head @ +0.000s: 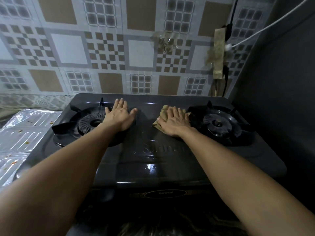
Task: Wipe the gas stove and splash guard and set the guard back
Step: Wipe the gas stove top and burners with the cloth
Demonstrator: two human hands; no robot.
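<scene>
Splash guard (25,132): foil-covered panel lying flat at the far left, about 9 o'clock from the stove centre, its edge just beside the stove's left side; small red and orange specks dot its ribbed surface.
Gas stove (153,160): dark, glossy, 2-burner unit filling the middle of the view, standing against the patterned tile wall (105,48); its centre strip shows wet streaks and a bright glint.
Left burner (92,122): at 10 o'clock from the stove centre, black pan-support prongs around it.
Left hand (120,116): flat, palm down on the stove top, fingers spread wide and pointing to 12 o'clock; it grips nothing, and its outer edge lies over the right rim of the left burner.
Cloth (164,111): crumpled tan rag on the stove top between the 2 burners, toward 1 o'clock from the centre.
Right hand (173,120): palm down, fingers extended and pressed on the cloth, pinning it to the stove rather than closing around it; cloth shows past the fingertips and the thumb side.
Right burner (218,124): at 2 o'clock, just right of the cloth.
White cable (265,27): runs diagonally across the upper right corner, ending at the wall beside a strip of brown tape (219,53).
</scene>
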